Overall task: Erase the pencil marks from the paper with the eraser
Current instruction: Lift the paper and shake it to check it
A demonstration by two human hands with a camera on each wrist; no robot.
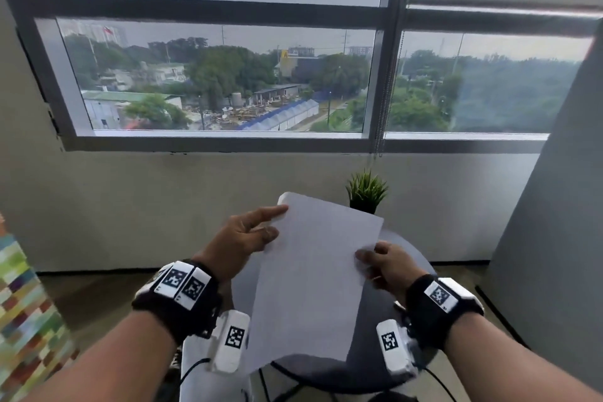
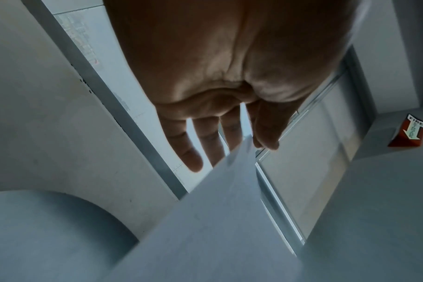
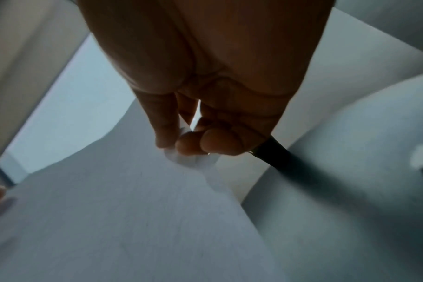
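Head view: a white sheet of paper is held up in the air in the lower middle of the frame, above a dark round table. The left hand has the sheet's left edge, thumb on the front face, index finger stretched up along the top left corner, so it's pinching the paper. The right hand grips the right edge with its fingers curled over it. Both wrists wear black bands with white tag blocks. A small potted plant sits just behind the sheet's top right corner, and a big window fills the upper half.

Left wrist view: the left hand hangs from the top of the frame, fingers mostly straight and spread, with the paper running up from the bottom to meet the thumb and fingertips. An orange fire sign sits at the right edge.

Right wrist view: pretty blurry. The right hand is clamped on the paper, which fills the lower left. It also holds a dark pencil that sticks out to the lower right. Can't spot pencil marks or an eraser for sure in any view.
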